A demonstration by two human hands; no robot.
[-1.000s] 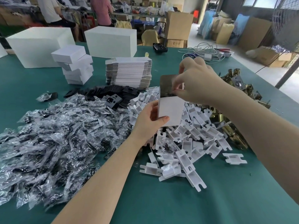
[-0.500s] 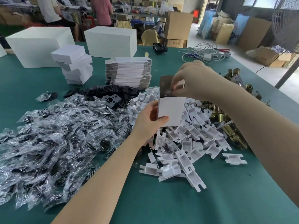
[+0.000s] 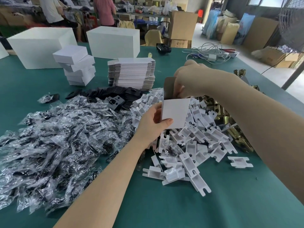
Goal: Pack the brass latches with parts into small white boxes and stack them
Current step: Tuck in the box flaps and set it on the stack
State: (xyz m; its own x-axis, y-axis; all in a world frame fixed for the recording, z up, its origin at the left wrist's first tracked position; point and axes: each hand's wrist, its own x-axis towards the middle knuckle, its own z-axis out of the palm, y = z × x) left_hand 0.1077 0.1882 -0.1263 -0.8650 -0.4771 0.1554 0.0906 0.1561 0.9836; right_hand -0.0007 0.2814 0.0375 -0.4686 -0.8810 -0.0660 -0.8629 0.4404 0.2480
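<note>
Left hand [image 3: 153,122] is gripping the small white box [image 3: 175,112] upright while the right hand [image 3: 195,78] is curling down, pinching its open flap [image 3: 169,87].

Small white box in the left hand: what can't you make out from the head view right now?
- Contents of the small white box: the open end faces away, with the right hand over it.
- Right fingertips: tucked behind the grey flap.
- Brass latches: mostly covered by the right forearm and white plastic parts.
- Bag contents: too small.
</note>
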